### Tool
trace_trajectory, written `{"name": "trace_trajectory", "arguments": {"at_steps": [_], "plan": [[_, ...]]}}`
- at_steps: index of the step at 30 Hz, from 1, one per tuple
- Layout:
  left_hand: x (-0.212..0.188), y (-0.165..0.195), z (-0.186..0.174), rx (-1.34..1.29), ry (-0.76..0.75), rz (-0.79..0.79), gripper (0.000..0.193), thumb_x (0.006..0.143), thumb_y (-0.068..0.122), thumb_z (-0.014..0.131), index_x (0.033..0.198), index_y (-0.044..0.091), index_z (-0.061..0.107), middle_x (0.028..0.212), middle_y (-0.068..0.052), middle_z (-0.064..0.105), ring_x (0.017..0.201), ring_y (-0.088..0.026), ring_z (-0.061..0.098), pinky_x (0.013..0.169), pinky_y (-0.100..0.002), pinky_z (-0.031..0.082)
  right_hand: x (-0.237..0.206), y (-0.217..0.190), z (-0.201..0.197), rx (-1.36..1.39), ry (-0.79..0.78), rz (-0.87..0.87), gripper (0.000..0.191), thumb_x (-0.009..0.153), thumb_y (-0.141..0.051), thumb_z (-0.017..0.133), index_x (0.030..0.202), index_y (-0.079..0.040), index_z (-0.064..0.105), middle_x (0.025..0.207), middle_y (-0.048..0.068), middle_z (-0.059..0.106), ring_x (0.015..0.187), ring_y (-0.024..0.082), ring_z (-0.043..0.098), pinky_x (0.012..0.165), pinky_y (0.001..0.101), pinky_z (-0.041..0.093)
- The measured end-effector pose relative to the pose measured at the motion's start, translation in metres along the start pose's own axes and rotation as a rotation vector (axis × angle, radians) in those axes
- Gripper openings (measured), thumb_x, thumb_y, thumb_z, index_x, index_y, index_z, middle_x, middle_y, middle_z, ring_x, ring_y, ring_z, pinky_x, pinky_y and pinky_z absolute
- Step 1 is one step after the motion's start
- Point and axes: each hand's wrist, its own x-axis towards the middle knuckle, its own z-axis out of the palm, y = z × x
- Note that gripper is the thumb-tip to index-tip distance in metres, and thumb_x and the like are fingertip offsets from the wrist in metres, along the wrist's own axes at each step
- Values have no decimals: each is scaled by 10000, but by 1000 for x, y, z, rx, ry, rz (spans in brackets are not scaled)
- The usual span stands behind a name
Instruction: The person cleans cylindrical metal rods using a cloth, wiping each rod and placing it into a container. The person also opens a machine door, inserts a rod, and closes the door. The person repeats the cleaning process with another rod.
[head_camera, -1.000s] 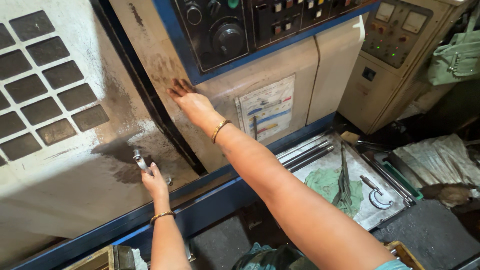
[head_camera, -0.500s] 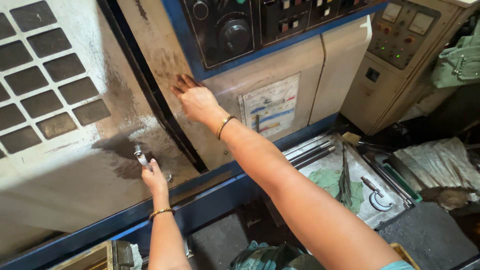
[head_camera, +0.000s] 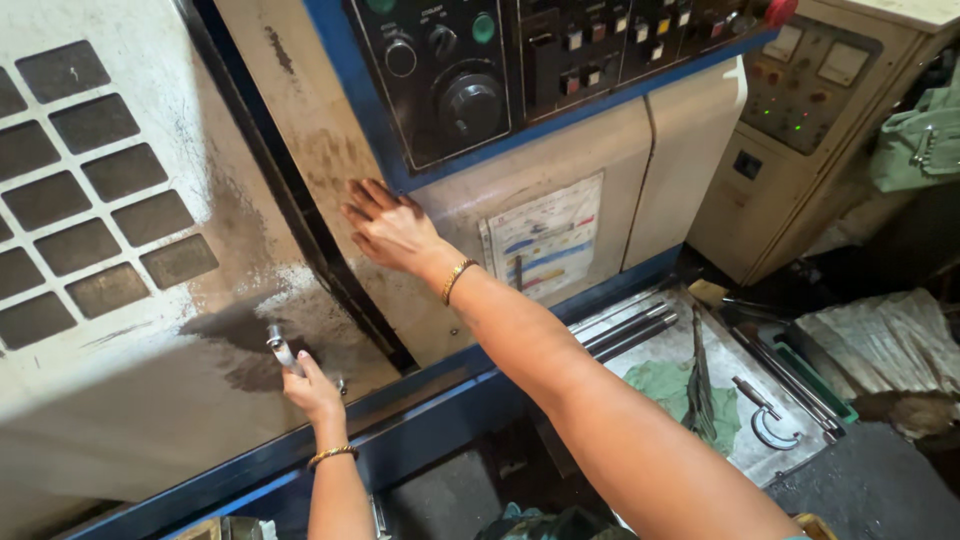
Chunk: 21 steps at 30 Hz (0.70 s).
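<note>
Near left: left hand (head_camera: 312, 392) w/ fingers clamped on the metal door handle (head_camera: 281, 351), low on the grimy sliding door (head_camera: 120, 300). Farther right: right hand (head_camera: 392, 228), fingers together & flat vs. the beige machine panel (head_camera: 560, 170), just below the black control panel (head_camera: 440, 70).

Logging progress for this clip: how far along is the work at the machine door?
Done: nothing clearly finished. In hand: left hand grips the metal handle on the sliding door; right hand presses flat on the beige panel. Left: a dark gap shows between door and panel.
</note>
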Motion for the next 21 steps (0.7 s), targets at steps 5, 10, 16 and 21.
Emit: {"name": "trace_trajectory", "arguments": {"at_steps": [5,10,16,21], "plan": [[-1,-15,2,51,22,-7,320,1090,242,607,1116,-75,631,797,-116,627,709,-182,529,689,-402,473,-4,6,-1,78,243,-96,308,901,-302,697,1146,-121,657,1524,143,497,1419,330,472,976,477,535],[-1,-26,-1,94,35,66,334,1083,251,626,1105,-82,632,793,-126,618,703,-196,528,698,-406,477,-1,3,-7,96,245,-92,268,951,-290,679,1160,-125,646,1473,120,545,1404,308,499,1022,436,555],[-5,-30,3,51,96,21,325,1087,251,619,1097,-74,625,797,-108,640,709,-174,555,699,-388,485,-2,-6,-14,-72,196,-45,307,949,-341,621,1166,-128,666,1418,71,599,1382,273,520,912,430,542],[-6,-30,3,63,109,-7,320,1092,253,617,1070,-66,622,780,-114,630,690,-180,540,678,-393,479,-3,-6,-13,-105,222,-57,288,971,-352,612,1153,-132,658,1428,56,592,1395,263,504,984,438,533]]}}
